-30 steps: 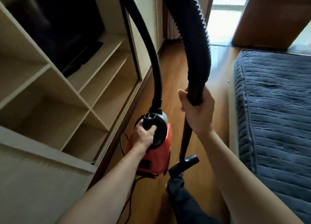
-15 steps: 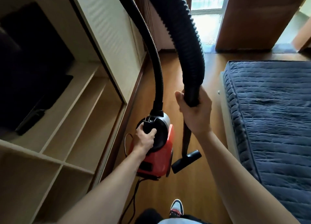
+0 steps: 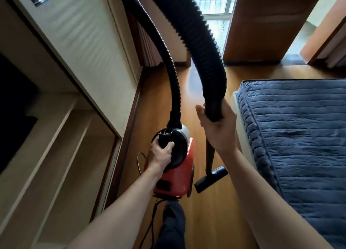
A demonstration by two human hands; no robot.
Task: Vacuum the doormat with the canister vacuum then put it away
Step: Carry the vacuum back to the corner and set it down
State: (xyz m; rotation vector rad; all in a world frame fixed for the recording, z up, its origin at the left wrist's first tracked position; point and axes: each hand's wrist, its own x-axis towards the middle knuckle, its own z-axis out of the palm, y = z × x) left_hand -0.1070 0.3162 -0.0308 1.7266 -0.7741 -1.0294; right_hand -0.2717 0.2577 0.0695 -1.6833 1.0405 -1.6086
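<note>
A red canister vacuum (image 3: 179,175) with a black top hangs above the wooden floor, carried by its black handle, which my left hand (image 3: 161,155) grips. Its ribbed black hose (image 3: 202,42) loops up out of view and comes back down to my right hand (image 3: 218,129), which grips the hose end. Below that hand the dark wand runs down to a black floor nozzle (image 3: 211,179) hanging beside the canister. A power cord (image 3: 139,162) dangles at the canister's left. No doormat is in view.
Beige open shelves (image 3: 61,155) and a cabinet panel (image 3: 84,48) line the left. A bed with a blue quilt (image 3: 299,145) fills the right. A strip of wooden floor (image 3: 187,84) runs ahead to a bright balcony door (image 3: 215,7). My dark trouser leg (image 3: 172,222) is below.
I have walked forward along the floor strip carrying the vacuum; the shelves slid back to the left and the balcony door came nearer. Both grips are unchanged.
</note>
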